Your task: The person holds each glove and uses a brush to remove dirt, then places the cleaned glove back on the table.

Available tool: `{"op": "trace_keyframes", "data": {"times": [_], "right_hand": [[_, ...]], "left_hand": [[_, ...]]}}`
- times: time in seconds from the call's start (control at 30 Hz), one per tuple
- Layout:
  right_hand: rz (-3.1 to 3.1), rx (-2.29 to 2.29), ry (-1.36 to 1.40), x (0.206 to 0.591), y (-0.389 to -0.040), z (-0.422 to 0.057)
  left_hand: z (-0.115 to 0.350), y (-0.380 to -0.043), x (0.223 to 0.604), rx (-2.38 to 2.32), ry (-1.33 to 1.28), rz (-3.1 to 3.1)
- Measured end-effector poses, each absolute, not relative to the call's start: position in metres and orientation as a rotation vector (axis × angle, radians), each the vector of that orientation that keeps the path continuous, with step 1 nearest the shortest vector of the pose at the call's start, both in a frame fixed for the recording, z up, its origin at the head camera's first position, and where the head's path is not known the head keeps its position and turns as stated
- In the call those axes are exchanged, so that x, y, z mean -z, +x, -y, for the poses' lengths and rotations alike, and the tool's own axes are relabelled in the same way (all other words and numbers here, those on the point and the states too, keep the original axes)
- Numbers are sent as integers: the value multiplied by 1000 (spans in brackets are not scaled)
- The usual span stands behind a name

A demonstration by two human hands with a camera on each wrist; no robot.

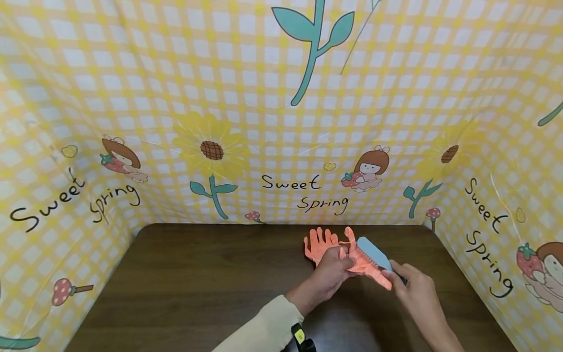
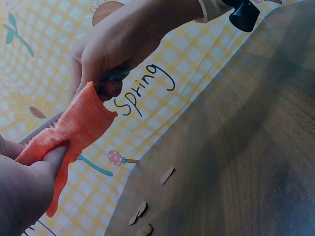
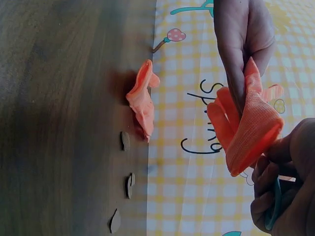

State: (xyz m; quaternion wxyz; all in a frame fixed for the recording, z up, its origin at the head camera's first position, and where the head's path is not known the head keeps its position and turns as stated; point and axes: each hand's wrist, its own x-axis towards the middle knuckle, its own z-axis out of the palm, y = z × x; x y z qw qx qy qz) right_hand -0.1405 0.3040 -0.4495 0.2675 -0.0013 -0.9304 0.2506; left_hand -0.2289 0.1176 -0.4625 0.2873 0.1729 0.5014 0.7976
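My left hand (image 1: 330, 276) pinches an orange knit glove (image 1: 362, 264), thumb on top, above the right side of the table. My right hand (image 1: 415, 288) grips the dark teal handle (image 3: 275, 206) of a brush (image 1: 373, 252) with a light blue back. Its bristles lie along the glove, and my right fingers are close to the cuff. A second orange glove (image 3: 142, 101) lies on the table near its back edge in the right wrist view. Spread orange glove fingers (image 1: 321, 238) show left of my left hand; the head view does not settle which glove they belong to.
Several small brownish leaf-shaped flakes (image 3: 129, 187) lie along the back of the dark wooden table (image 1: 198, 283). A yellow checked cloth (image 1: 264, 122) with printed flowers and figures hangs behind and at both sides.
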Motion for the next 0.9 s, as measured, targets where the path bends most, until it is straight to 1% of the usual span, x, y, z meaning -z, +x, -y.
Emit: {"op": "trace_keyframes", "data": {"times": [0.2,0.4,0.53,0.67,0.9], "right_hand": [[2527,-655,-40,450,-144,-308],[2649,-712,-140,448,-145,-314],[2624,-710,-188,446,-146,-314],[2621,-738,-166,444,-144,-308],[2668,-781,-31,448,-143,-295]], "left_hand": [[-119,-226,462,-2145,431,-1324],[-120,-227,465,-2163,402,-1313],[-119,-231,469,-2201,379,-1308],[-116,-234,471,-2219,363,-1329],[-113,-235,468,-2190,429,-1331]]}}
